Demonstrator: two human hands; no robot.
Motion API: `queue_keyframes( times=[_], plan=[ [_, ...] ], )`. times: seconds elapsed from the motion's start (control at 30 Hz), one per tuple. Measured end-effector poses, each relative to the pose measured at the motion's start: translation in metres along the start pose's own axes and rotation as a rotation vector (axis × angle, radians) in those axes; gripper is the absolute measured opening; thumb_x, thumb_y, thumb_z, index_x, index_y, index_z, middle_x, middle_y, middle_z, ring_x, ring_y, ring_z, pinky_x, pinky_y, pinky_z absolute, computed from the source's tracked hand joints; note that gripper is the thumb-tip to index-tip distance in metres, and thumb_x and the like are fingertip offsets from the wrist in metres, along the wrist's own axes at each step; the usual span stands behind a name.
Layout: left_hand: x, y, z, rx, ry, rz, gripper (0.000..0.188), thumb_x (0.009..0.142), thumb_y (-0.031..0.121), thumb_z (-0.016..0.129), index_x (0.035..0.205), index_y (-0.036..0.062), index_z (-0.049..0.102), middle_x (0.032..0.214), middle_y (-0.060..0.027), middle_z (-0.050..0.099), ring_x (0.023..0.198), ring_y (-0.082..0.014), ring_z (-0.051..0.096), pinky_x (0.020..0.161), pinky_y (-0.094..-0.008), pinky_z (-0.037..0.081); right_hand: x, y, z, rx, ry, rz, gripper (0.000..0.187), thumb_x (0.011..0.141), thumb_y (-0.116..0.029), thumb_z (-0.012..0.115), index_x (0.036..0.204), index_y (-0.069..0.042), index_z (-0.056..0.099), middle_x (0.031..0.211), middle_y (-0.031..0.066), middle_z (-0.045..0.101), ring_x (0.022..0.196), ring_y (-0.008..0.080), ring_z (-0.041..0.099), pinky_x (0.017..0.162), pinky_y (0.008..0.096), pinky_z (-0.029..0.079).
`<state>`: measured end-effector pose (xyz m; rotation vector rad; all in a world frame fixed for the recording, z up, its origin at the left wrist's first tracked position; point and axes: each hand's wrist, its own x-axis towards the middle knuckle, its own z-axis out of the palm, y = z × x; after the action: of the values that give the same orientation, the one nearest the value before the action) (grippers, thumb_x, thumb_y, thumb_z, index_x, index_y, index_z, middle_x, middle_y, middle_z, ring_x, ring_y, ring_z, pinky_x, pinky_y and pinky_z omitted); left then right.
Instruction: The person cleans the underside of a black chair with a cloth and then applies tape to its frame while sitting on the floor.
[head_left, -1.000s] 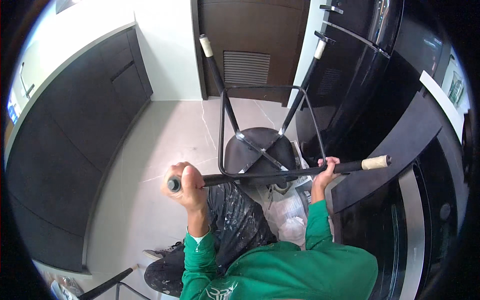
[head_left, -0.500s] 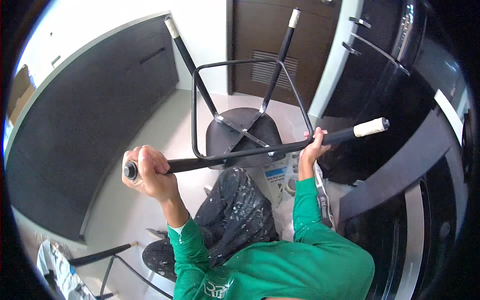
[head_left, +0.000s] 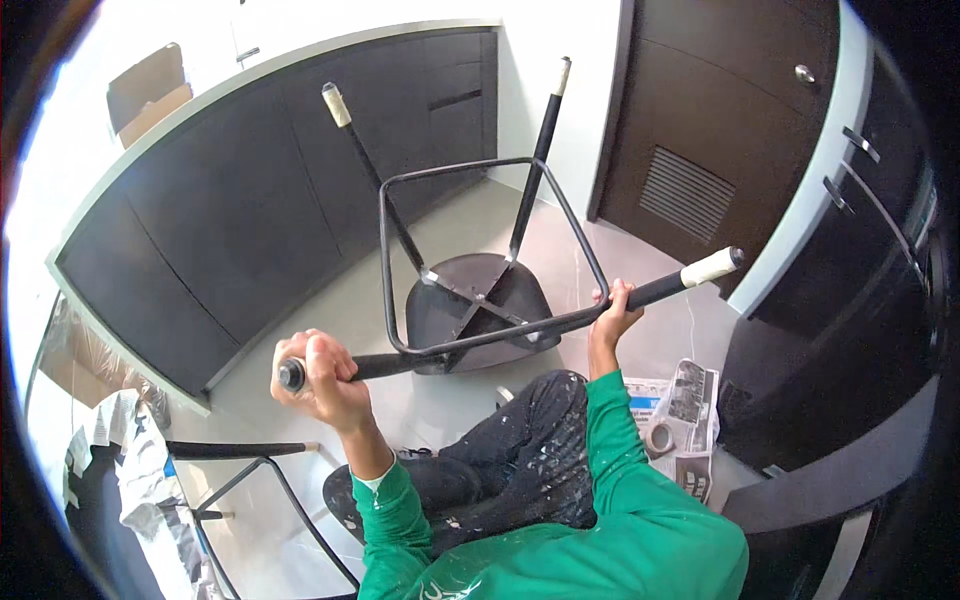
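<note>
An upside-down black stool (head_left: 525, 300) is in front of me, its seat low and its legs pointing up and outward. A square footrest ring (head_left: 460, 168) joins the legs. My left hand (head_left: 322, 380) is wrapped in a fist around the near left leg, close to its capped end. Farther right, my right hand (head_left: 612, 318) grips the near right leg beside the ring's corner. Pale tape (head_left: 712, 268) covers that leg's outer end. The two far legs have similar tape near their tips.
A second black stool frame (head_left: 285, 490) lies at lower left by crumpled newspaper (head_left: 150, 490). Newspaper on the floor (head_left: 690, 400) holds a tape roll (head_left: 660, 438) at right. Dark cabinets (head_left: 300, 170) line the left; a brown door (head_left: 690, 130) stands behind.
My view has swung left, bringing more of the cabinets, the second stool and the floor newspaper into sight. Both hands keep their holds on the stool's legs.
</note>
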<state>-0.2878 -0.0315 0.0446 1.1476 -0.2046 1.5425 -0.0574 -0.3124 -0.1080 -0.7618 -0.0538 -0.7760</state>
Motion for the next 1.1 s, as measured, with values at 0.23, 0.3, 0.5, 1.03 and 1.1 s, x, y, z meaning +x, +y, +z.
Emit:
queue_keyframes(
  times=[0.23, 0.3, 0.5, 1.03, 1.1],
  plan=[
    [-0.011, -0.010, -0.026, 0.090, 0.054, -0.019, 0.022, 0.081, 0.003, 0.058, 0.065, 0.0040, 0.045, 0.053, -0.0032, 0.043, 0.041, -0.0077, 0.037, 0.038, -0.0230, 0.026, -0.022, 0.062, -0.002, -0.002, -0.040, 0.125, 0.023, 0.089, -0.010, 0.068, 0.089, -0.007, 0.045, 0.073, 0.0022, 0.046, 0.053, 0.0136, 0.046, 0.050, 0.0320, 0.052],
    [-0.012, -0.013, -0.030, 0.098, 0.067, -0.040, 0.021, 0.081, 0.003, 0.059, 0.065, 0.0039, 0.045, 0.054, -0.0034, 0.044, 0.041, -0.0079, 0.037, 0.038, -0.0233, 0.026, -0.024, 0.072, -0.001, -0.008, 0.019, 0.126, 0.021, 0.090, -0.008, 0.066, 0.087, -0.008, 0.045, 0.072, 0.0022, 0.046, 0.053, 0.0135, 0.046, 0.049, 0.0321, 0.052],
    [-0.028, -0.026, -0.036, 0.146, 0.059, -0.008, 0.022, 0.080, 0.003, 0.058, 0.064, 0.0052, 0.043, 0.053, -0.0041, 0.045, 0.041, -0.0101, 0.039, 0.038, -0.0238, 0.028, -0.019, 0.095, -0.001, -0.018, 0.002, 0.108, 0.020, 0.090, -0.008, 0.064, 0.088, -0.009, 0.044, 0.070, 0.0013, 0.044, 0.054, 0.0142, 0.046, 0.047, 0.0344, 0.049],
    [-0.073, -0.031, -0.030, 0.200, -0.086, 0.066, 0.024, 0.085, 0.013, 0.061, 0.067, 0.0066, 0.046, 0.052, -0.0031, 0.047, 0.044, -0.0125, 0.043, 0.045, -0.0257, 0.034, -0.003, 0.110, -0.025, -0.165, -0.071, 0.202, 0.034, 0.096, -0.021, 0.057, 0.068, -0.012, 0.039, 0.063, 0.0034, 0.045, 0.051, 0.0221, 0.056, 0.055, 0.0348, 0.046],
    [-0.076, -0.030, -0.031, 0.186, -0.082, 0.038, 0.025, 0.085, 0.013, 0.062, 0.067, 0.0071, 0.045, 0.052, -0.0027, 0.047, 0.044, -0.0122, 0.043, 0.045, -0.0256, 0.034, -0.003, 0.112, -0.027, -0.142, -0.100, 0.197, 0.034, 0.096, -0.021, 0.057, 0.068, -0.012, 0.040, 0.063, 0.0033, 0.045, 0.051, 0.0221, 0.056, 0.055, 0.0346, 0.045]
  ],
)
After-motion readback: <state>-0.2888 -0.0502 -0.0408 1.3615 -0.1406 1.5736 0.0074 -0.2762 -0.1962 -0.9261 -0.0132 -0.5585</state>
